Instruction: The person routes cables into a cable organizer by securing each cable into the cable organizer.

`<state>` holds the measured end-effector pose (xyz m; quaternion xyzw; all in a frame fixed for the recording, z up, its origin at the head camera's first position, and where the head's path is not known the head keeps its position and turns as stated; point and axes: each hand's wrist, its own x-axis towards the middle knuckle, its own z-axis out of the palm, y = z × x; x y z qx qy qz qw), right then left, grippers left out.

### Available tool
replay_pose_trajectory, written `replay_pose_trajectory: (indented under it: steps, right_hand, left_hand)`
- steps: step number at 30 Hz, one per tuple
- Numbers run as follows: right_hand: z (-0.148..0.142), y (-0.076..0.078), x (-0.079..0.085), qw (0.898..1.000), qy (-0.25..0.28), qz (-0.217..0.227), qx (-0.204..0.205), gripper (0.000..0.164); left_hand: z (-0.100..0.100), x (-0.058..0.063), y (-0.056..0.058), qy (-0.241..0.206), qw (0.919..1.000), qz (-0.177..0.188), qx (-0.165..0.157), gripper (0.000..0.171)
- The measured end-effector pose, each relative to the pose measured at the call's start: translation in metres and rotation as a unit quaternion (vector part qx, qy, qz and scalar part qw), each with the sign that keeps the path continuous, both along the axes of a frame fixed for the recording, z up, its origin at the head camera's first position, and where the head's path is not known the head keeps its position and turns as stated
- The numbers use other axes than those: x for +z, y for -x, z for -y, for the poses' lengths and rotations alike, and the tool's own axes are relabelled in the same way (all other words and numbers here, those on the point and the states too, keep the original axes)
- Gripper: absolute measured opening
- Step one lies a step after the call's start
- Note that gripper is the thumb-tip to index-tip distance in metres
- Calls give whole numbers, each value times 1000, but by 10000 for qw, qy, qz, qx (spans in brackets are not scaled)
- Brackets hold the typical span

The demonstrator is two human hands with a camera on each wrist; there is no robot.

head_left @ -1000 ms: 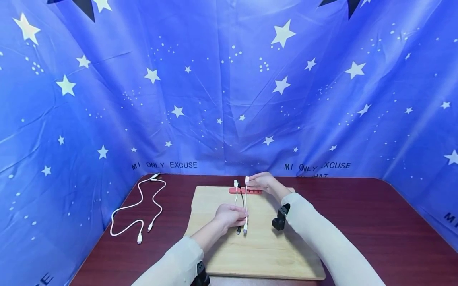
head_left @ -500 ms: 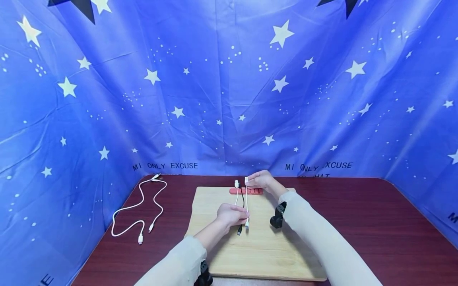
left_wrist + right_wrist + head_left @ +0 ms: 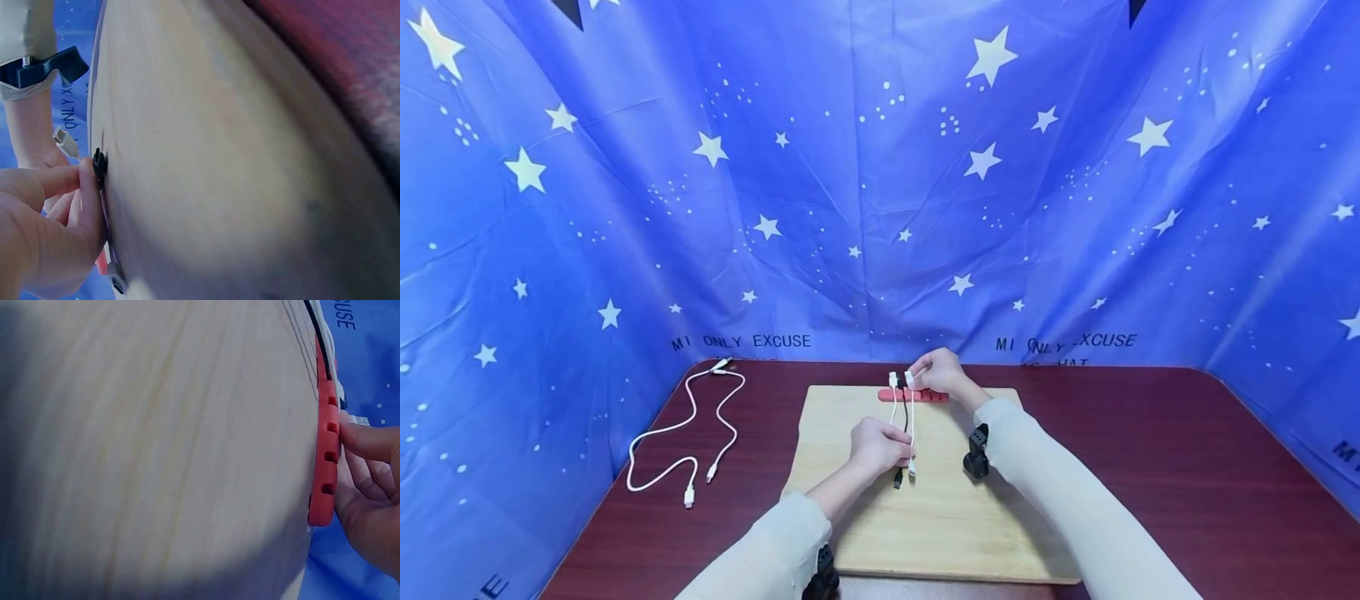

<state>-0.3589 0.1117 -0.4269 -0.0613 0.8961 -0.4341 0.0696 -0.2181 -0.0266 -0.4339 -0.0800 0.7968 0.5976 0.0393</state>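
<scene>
A white USB cable (image 3: 913, 421) stretches between the two hands over the wooden board (image 3: 962, 525). My left hand (image 3: 878, 446) pinches it close to its near plug (image 3: 66, 144). At the far end, my right hand (image 3: 937, 372) pinches the white plug right behind the red cable holder (image 3: 931, 397). In the right wrist view the holder's slots face up, several of them bare beside the thumb. A black cable (image 3: 906, 417) and a second white cable (image 3: 893, 410) run across the holder just to the left. The black cable's near plug (image 3: 99, 164) lies beside the left fingertips.
A loose white cable (image 3: 634, 454) lies in a loop on the dark red table (image 3: 1165, 475), left of the board. A blue star-patterned curtain (image 3: 865, 183) hangs right behind the table's back edge.
My right hand has brought the white plug slightly left, nearer the black cable at the holder. The left hand keeps its pinch on the same cable. The head view has tilted a little.
</scene>
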Motion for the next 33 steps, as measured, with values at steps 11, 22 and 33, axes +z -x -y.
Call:
replay_pose_trajectory:
  steps: [11, 22, 33]
  right_hand:
    - [6, -3, 3, 9977, -499, 190, -415, 20]
    - [4, -5, 5, 9957, -151, 387, -832, 24]
    - [3, -12, 3, 9942, 369, 574, -831, 33]
  left_hand:
    - [-2, 18, 3, 2404, 9567, -1010, -1293, 12]
    - [-6, 20, 0, 2959, 9340, -1545, -1270, 12]
    - [3, 16, -7, 1792, 9769, -933, -692, 4]
